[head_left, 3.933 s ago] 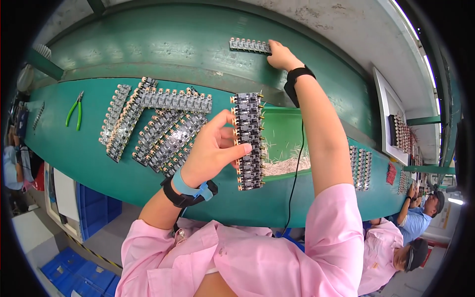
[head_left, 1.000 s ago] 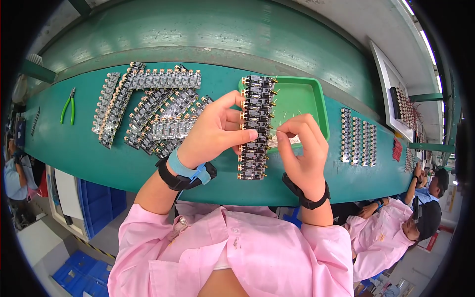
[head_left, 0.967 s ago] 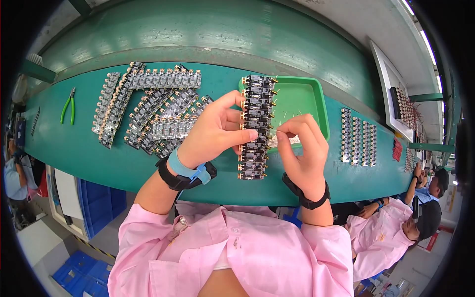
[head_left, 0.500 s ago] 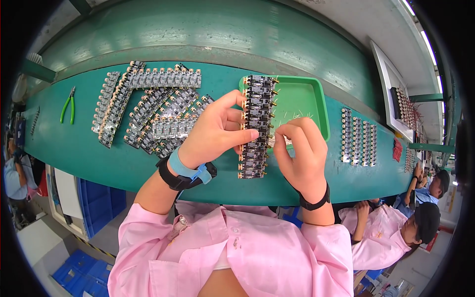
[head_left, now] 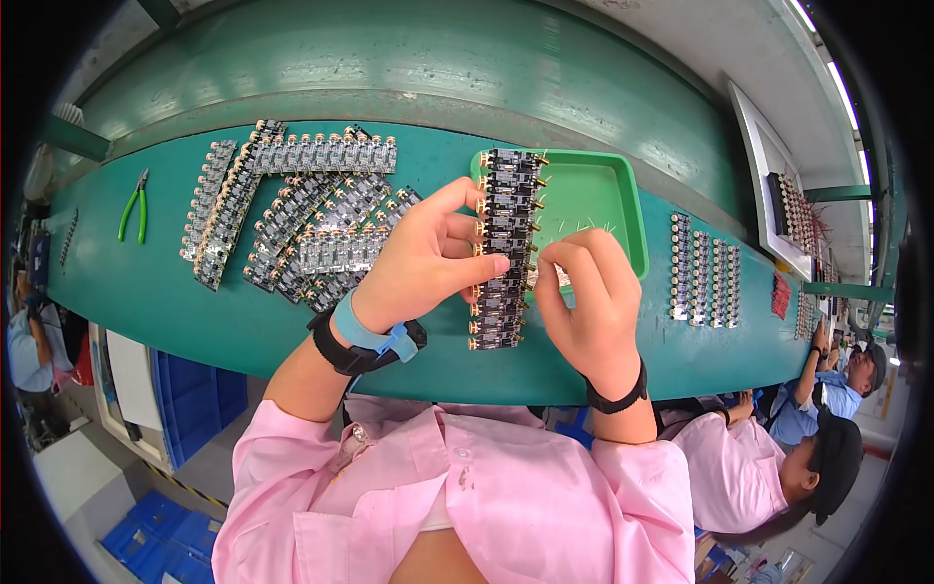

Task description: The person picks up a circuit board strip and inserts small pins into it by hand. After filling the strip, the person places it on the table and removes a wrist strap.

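We find a long green bench (head_left: 156, 302) crossing the room, its edges bowed by the lens. Two co-workers sit along it at the far right, the nearer in a pink shirt (head_left: 725, 472). On the bench we note a loose heap of circuit-board strips (head_left: 345, 154) to the left, four strips in upright rows (head_left: 702, 268) to the right, and green-handled pliers (head_left: 142, 219) near the left end.

Of containers, we record blue crates (head_left: 156, 535) on the floor at lower left and a green tray (head_left: 638, 219) on the bench, holding thin pale pieces.

The left hand (head_left: 420, 261) grips one board strip (head_left: 504, 219) upright, partly in front of the tray, thumb on its face and fingers curled behind. The right hand (head_left: 595, 297) is beside the strip's right edge, thumb and forefinger nearly meeting; we cannot tell whether they pinch anything.
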Available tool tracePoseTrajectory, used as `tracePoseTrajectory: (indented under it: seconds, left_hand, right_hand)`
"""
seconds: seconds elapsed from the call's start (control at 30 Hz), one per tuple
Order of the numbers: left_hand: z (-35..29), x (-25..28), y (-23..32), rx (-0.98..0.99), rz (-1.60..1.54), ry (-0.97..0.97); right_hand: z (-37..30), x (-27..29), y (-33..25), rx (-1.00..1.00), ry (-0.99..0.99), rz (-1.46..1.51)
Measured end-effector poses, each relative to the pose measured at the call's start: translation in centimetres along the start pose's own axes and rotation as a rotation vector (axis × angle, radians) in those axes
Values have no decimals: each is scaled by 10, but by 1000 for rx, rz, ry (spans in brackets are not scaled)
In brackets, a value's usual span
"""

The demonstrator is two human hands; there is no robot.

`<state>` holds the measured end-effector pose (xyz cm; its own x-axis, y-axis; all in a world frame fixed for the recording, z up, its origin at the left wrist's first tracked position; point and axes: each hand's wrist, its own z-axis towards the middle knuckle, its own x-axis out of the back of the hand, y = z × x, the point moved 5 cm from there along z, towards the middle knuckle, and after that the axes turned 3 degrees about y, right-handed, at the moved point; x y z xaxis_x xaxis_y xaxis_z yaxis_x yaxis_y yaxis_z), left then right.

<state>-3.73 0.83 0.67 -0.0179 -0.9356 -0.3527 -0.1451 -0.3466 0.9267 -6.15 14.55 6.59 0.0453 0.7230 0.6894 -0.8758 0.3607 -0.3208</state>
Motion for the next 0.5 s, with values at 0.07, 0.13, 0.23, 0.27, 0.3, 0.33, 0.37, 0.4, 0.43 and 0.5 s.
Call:
tracePoseTrajectory:
  seconds: [0.07,0.13,0.23,0.27,0.3,0.33,0.37,0.4,0.43,0.5]
  left_hand:
    - [0,-1,-1,-17,-4,5]
    - [0,-1,0,-51,-13,15]
    - [-1,0,1,-25,-1,6]
    - [-1,1,1,-11,4,2]
    - [-1,1,1,-12,4,3]
    - [0,1,1,-20,-13,-3]
    - [0,0,1,-28,-31,-9]
    - [0,0,1,-35,-48,-15]
    - [0,-1,1,-36,-48,-16]
    - [0,-2,1,-9,-33,-27]
  right_hand:
    - [0,0,0,-20,-34,-10]
    - [1,0,0,-22,-33,-3]
    - [0,-1,1,-30,-30,9]
    - [-1,-1,3,-66,-36,38]
    - [-2,-2,6,-102,-42,67]
    - [-3,-2,8,-138,-47,93]
    - [-2,-1,8,-138,-47,92]
    - [-2,-1,10,-174,-47,144]
    - [-2,-1,12,-211,-47,196]
    - [-1,-2,14,-250,-47,248]
